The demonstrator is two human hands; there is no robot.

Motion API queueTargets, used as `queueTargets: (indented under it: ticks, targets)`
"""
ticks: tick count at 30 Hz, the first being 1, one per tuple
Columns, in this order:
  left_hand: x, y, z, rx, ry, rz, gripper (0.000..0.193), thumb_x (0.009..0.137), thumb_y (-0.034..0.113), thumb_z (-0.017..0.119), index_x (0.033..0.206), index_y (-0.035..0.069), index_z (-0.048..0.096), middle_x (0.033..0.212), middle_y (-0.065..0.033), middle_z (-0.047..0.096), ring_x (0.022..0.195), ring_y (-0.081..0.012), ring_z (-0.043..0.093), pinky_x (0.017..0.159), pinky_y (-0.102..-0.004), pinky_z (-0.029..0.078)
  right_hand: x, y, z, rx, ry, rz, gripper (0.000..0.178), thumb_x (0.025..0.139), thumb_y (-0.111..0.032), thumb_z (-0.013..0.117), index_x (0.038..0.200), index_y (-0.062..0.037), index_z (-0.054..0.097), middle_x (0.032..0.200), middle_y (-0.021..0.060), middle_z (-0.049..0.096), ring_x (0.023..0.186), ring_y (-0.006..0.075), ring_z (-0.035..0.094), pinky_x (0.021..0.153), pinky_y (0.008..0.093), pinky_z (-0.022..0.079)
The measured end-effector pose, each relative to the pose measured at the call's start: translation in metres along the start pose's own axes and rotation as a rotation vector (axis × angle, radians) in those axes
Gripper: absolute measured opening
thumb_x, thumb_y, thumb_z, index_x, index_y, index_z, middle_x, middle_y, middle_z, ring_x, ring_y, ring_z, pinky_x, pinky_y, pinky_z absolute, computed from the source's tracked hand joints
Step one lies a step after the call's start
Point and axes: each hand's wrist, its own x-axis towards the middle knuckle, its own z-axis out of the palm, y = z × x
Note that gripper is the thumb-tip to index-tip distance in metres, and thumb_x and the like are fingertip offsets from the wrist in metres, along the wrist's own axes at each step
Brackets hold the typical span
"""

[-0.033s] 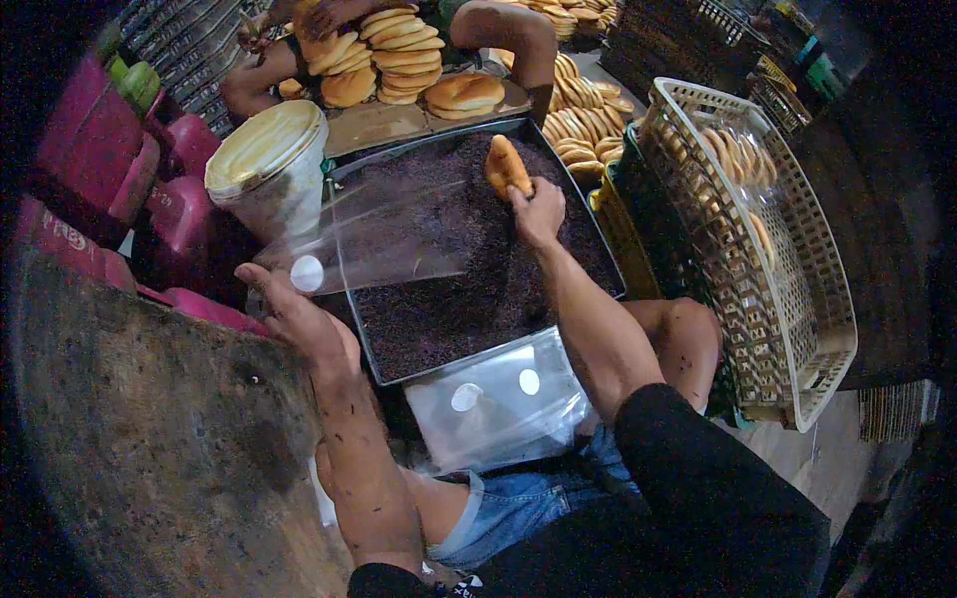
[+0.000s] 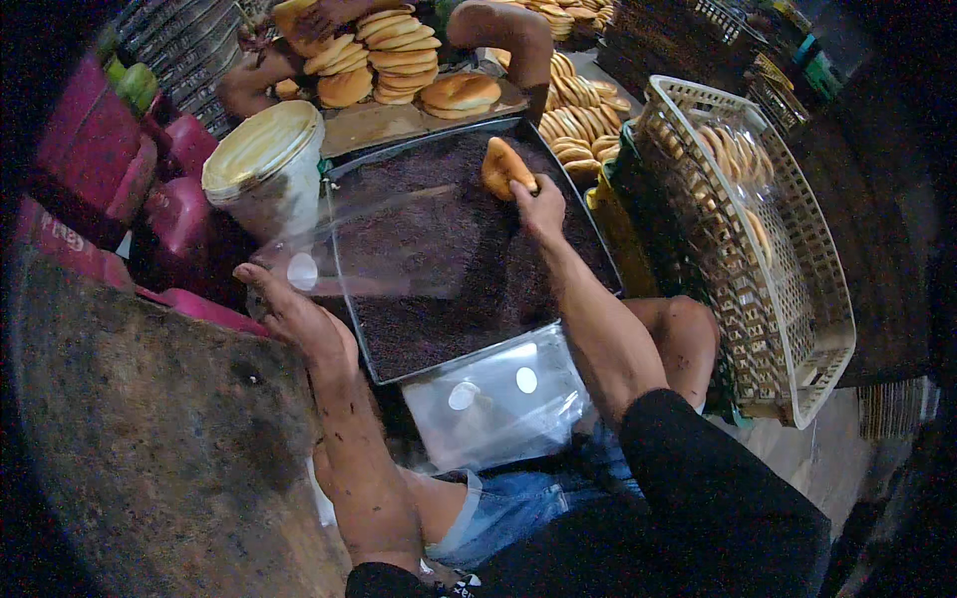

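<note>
My right hand (image 2: 541, 204) pinches a golden bread bun (image 2: 506, 168) by its lower edge. It holds the bun above a wide metal tray (image 2: 363, 344) full of dark purple-brown shreds or crumbs (image 2: 439, 334). To the left, my left hand (image 2: 304, 314) grips a clear plastic bag (image 2: 389, 244) with a white round spot. The bag stretches over the tray's left part, apart from the bun; some of the left fingers are hidden. A stack of flat clear bags (image 2: 493, 409) with white round spots lies at the tray's near edge, over my lap.
A white bucket (image 2: 317, 189) with a pale smeared top stands left of the tray. Piled buns (image 2: 404, 60) sit beyond it, beside another person's arms (image 2: 508, 25). Right stand a beige crate (image 2: 797, 239) with bagged buns and more buns (image 2: 578, 115). Pink containers (image 2: 189, 224) line the left.
The bun has turned in my right hand and shows more of its broad side. The bag in my left hand has shifted slightly.
</note>
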Motion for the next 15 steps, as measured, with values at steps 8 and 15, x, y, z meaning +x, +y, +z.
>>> queueTargets:
  ticks: [8, 15]
  targets:
    - [-0.002, -0.036, 0.002, 0.371, -0.219, 0.111, 0.062, 0.105, 0.055, 0.033, 0.113, -0.001, 0.058, 0.111, -0.011, 0.064, 0.098, -0.0204, 0.059, 0.094, -0.0365, 0.045, -0.061, 0.007, -0.199, 0.927, -0.304, 0.272, 0.052, 0.091, -0.023, 0.059, 0.136, 0.0016, 0.048, 0.124, 0.0152, 0.061, 0.113, 0.0263, 0.06, 0.099, 0.0381, 0.048]
    - [-0.076, -0.048, 0.03, 0.416, -0.683, 0.198, 0.074, 0.104, 0.059, 0.022, 0.147, 0.002, 0.041, 0.134, -0.0135, 0.058, 0.118, -0.0267, 0.056, 0.104, -0.0398, 0.04, -0.083, -0.032, -0.188, 0.756, -0.446, 0.06, 0.05, 0.095, -0.027, 0.059, 0.135, 0.001, 0.05, 0.125, 0.0144, 0.059, 0.117, 0.0208, 0.055, 0.102, 0.0323, 0.041]
